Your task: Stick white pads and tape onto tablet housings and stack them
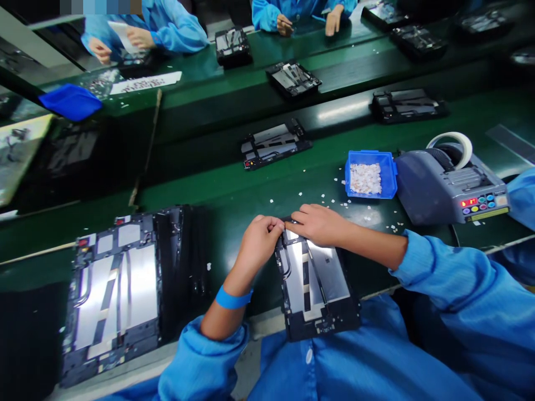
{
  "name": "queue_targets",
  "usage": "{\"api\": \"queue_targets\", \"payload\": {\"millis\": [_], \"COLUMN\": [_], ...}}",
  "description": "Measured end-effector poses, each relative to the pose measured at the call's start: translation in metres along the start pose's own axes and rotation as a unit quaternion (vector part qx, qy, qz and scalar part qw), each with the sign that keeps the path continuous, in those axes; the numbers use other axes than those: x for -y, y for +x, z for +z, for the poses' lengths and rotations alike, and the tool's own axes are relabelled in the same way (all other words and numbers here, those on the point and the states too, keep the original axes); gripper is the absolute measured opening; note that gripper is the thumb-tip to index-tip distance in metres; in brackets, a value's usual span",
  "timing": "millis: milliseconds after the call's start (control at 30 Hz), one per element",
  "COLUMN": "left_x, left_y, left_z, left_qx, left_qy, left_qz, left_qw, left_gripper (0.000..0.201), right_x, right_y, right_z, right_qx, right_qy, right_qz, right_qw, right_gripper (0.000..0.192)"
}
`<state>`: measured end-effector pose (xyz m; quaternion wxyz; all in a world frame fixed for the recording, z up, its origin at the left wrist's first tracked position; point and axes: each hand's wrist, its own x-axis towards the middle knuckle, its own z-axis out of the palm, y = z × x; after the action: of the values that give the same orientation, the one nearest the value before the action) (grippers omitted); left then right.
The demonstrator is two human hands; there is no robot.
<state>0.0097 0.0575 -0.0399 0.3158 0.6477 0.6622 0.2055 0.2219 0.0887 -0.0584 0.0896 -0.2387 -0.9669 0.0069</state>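
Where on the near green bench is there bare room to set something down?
Bare green shows between the stack of panels on the left and the left hand, and beyond both hands up to the belt edge. Right is crowded: right hand, blue tray, tape dispenser, scattered white scraps.

Electronics assembly line (blue-smocked workers) along conveyor.
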Motion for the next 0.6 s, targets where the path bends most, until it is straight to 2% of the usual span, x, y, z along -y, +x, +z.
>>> {"api": "queue_targets", "payload": {"millis": [600], "left_x": [0.0083], "left_y": [0.0016], "left_z": [0.0049], "left_qx": [-0.013], "left_qy": [-0.001], "left_qz": [-0.003], "left_qw": [1.0], "left_gripper": [0.023], "right_x": [-0.0004], "right_y": [0.0007], "right_z": [-0.0011], "right_qx": [-0.005], "right_qy": [0.005], "right_qz": [-0.002], "right_qw": [1.0], "right_gripper": [0.031]}}
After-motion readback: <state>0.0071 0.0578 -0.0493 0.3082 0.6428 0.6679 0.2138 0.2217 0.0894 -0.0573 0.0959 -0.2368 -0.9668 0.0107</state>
